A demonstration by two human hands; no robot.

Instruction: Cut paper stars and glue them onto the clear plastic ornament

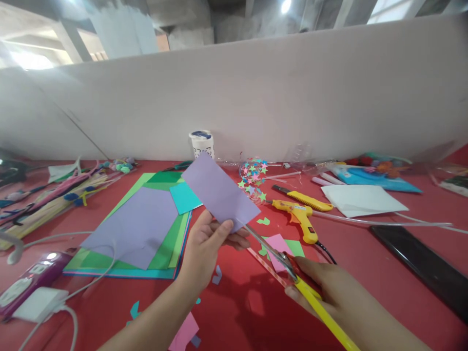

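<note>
My left hand (212,236) pinches a rectangle of purple paper (219,187) between thumb and fingers, tilted up above the table. In my right hand (325,287) is a pair of scissors (288,265) with yellow and red on the handles. The blades point up and left, and their tips meet the paper's lower edge near my left thumb. How far apart the blades are, I cannot tell. Beneath the scissors lie a pink paper piece (277,251) and green paper (294,247). A pale strip with marks (266,267) runs below the blades.
Stacked coloured sheets (135,229) lie left, beside a purple power strip (32,278) with a white charger. Farther back are a white cup (202,142), star cutouts (252,175), a yellow glue gun (298,214) and a utility knife (307,198). A black phone-like slab (420,263) lies right.
</note>
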